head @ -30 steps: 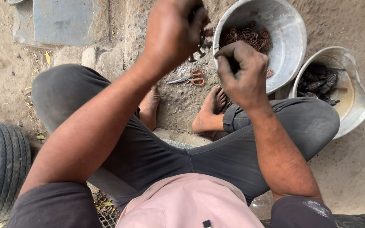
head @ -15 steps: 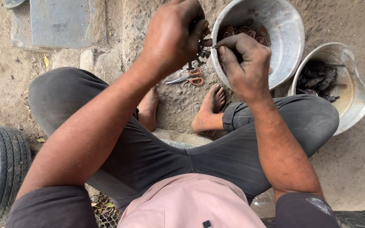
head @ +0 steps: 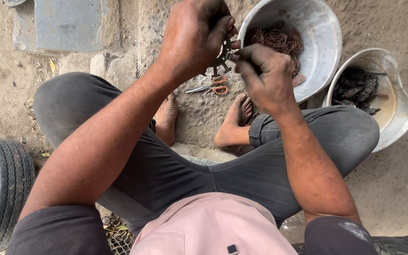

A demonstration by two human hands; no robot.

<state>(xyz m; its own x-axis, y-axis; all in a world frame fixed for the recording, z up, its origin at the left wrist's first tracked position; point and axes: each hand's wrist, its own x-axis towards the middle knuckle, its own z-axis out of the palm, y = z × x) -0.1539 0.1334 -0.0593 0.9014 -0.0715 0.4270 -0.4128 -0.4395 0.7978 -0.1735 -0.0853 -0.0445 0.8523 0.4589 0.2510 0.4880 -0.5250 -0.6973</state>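
Where both hands point(head: 242, 56) meet: toothed metal part point(head: 224, 53)

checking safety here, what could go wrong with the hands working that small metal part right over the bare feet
The toothed metal part is pinched between the left hand and right hand; its edges could nick bare fingers. If it slips, it may drop near the bare feet. The scissors lying on the ground by the toes could also cut a shifting foot.

Grey metal basin point(head: 324, 42) containing reddish-copper wire coils point(head: 279, 40); white bucket point(head: 400, 111) with black parts point(head: 355, 89); orange-handled scissors point(head: 211, 88) on brown earth; dark grey trousers point(head: 175, 165); pale pink shirt point(head: 213, 226); black tyre point(head: 3, 189); dark toothed metal part point(head: 224, 54).
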